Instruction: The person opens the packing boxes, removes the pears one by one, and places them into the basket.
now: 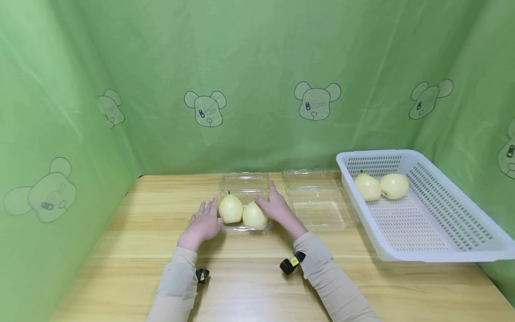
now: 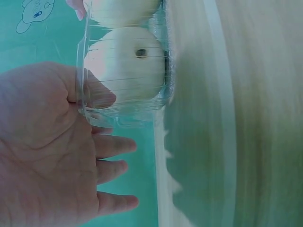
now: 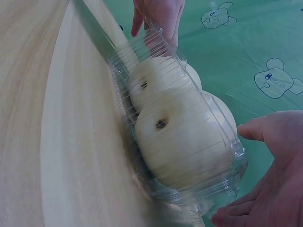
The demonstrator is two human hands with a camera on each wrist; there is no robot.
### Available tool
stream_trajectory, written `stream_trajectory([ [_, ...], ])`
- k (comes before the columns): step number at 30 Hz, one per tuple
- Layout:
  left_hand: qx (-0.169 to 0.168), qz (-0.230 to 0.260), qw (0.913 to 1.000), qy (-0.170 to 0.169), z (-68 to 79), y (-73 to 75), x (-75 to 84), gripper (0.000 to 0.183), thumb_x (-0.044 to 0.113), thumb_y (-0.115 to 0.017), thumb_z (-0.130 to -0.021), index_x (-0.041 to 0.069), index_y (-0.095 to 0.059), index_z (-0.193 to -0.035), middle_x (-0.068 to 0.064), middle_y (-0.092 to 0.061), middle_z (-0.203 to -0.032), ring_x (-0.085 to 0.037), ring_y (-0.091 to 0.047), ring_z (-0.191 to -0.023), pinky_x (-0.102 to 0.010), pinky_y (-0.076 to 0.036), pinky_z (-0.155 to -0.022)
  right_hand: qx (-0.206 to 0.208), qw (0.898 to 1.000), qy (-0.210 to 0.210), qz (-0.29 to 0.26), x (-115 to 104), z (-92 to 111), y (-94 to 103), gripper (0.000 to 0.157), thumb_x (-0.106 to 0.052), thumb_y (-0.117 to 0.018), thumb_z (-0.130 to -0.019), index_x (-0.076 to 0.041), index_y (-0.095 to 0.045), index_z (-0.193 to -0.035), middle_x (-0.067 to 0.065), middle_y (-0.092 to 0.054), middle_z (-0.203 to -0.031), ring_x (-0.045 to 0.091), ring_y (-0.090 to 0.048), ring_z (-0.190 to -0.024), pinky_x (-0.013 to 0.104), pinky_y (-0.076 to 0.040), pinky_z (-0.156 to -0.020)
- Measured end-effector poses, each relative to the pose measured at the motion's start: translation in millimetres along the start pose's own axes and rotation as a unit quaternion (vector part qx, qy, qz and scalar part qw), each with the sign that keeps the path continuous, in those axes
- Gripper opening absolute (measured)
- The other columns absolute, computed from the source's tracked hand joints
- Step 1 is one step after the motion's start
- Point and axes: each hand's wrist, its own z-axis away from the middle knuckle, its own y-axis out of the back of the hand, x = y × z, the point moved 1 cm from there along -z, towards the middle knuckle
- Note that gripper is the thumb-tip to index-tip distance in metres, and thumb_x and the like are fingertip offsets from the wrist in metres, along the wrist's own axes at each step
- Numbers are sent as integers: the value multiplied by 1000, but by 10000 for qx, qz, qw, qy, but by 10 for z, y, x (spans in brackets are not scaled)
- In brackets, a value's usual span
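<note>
Two pale yellow pears, a left pear (image 1: 231,208) and a right pear (image 1: 255,216), sit side by side in a clear plastic clamshell box (image 1: 246,228) with its lid folded back. My left hand (image 1: 204,223) is at the box's left side, fingers straight; in the left wrist view its thumb (image 2: 102,94) shows through the clear wall beside a pear. On the other side, my right hand (image 1: 278,208) has its thumb at the right pear and its fingers extended along the box's right edge.
A second clear box (image 1: 319,210), lid raised, stands just right of the first. Farther right, a white perforated basket (image 1: 462,257) holds two more pears (image 1: 381,186). Green curtains (image 1: 257,53) with bear-head prints enclose the wooden table (image 1: 237,286) at the back and sides.
</note>
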Motion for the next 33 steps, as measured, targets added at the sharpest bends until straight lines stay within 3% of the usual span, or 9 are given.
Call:
stream_trajectory([
  [13, 27, 30, 10000, -26, -29, -28, -15, 70, 30, -37, -101, 5, -4, -157, -19, -13, -163, -40, -4, -151, -66, -9, -119, 10, 9983, 256, 530, -132, 110, 76, 88, -50, -51, -96, 0, -10, -155, 23, -22, -159, 41, -29, -145, 50, -25, -120],
  [23, 63, 64, 10000, -35, -25, -25, -14, 70, 29, -38, -100, 6, -3, -157, -19, -13, -163, -41, -4, -151, -66, -8, -119, 55, 9925, 506, 1112, -310, 242, 114, 76, -39, -65, -90, 6, -38, -145, 25, -42, -149, 41, -40, -139, 51, -33, -117],
  [29, 77, 61, 9999, -29, -21, -31, -26, 70, 28, -38, -100, 5, -4, -157, -20, -13, -163, -41, -4, -151, -66, -8, -119, -53, 9884, 642, 1374, -369, 278, 83, 67, -35, -73, -85, 8, -52, -132, 26, -60, -128, 39, -60, -116, 48, -52, -100],
  [33, 64, 68, 10000, -4, -13, -33, -32, 70, 29, -39, -101, 6, -4, -157, -19, -13, -163, -41, -4, -151, -65, -8, -120, -157, 9835, 657, 1676, -376, 294, 35, 64, -34, -77, -81, 9, -57, -124, 24, -64, -117, 35, -64, -103, 45, -57, -90],
])
